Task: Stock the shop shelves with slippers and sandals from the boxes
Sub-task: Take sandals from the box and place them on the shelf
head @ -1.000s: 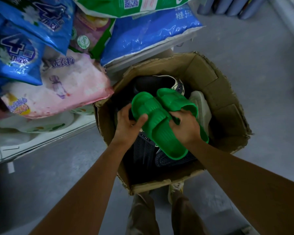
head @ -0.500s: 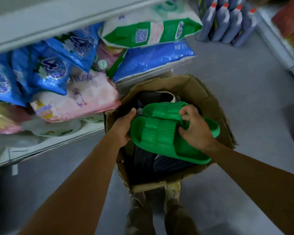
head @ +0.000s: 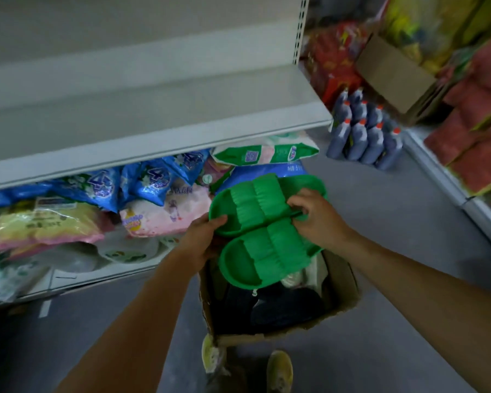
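I am seeing green slippers (head: 262, 231) showing as matt, ribbed moulded plastic. At six o'clock the box (head: 343, 282) is looking like rough, frayed brown cardboard. At eleven o'clock the shelf (head: 153, 109) is reading as smooth painted metal, and the blue bags (head: 150, 182) beneath are shining like glossy plastic film.

Both your arms reach fwd into frame, bare to the forearm, converging toward centre. Your left hand (head: 201, 239) sits lower-left, wrist roughly straight, thumb on top and fingers curled under the heel rim of the upper green slipper (head: 247, 205), gripping it. Your right hand (head: 318, 219) comes in from the right, wrist bent slightly inward, knuckles up, fingers curled and pinching at the strap edges where the pair meets. Hands near each other, not touching. Your feet in yellowish shoes (head: 279, 370) show at bottom, approx. below the forearms.
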### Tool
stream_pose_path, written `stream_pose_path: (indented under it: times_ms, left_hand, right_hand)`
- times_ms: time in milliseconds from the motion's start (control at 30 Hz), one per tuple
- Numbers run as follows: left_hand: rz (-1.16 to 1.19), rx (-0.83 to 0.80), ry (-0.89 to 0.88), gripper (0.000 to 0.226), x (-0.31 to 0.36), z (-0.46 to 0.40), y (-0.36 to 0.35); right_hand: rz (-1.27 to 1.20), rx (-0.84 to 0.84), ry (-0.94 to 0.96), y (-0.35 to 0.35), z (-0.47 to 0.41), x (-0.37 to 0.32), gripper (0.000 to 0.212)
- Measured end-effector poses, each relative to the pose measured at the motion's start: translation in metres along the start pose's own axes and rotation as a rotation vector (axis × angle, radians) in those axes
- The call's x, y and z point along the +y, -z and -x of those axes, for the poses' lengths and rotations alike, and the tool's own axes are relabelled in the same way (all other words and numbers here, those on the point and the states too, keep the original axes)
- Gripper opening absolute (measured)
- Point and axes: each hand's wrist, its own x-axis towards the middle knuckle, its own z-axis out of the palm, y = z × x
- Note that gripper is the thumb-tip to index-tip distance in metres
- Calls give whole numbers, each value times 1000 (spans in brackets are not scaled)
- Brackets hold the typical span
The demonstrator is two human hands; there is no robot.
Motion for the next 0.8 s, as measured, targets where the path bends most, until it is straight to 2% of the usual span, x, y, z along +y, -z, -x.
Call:
stream_pose_path:
  times_ms: [167,267,300,467,567,667,733,800]
  left_hand:
    - [97,-66,-33,37,37,57,1]
    - [134,-99,-58,44,51,81,7]
    - [144,-113,-68,46,56,89,9]
    - [181,-185,-137,58,73,127,15]
    - [158,-222,-166,62,76,149,19]
    - [125,-255,-201,47,77,172,23]
    - [61,-231,-257,39,76,186,27]
    - [-12,-180,-334,40,74,195,30]
  right_hand:
    - [37,-112,10,55,-5,-59,26]
    - [9,-135,32,77,-8,-97,47]
    - [-19,-123,11,83,-10,-108,48]
    - [-360,-119,-344,106,-7,-161,14]
    - [-370,-137,-257,112,1,-181,26]
    - [-293,-92,-157,114,10,-194,35]
    - [-279,-76,-143,116,18,-202,36]
    - [-260,-45,-118,118,22,-203,37]
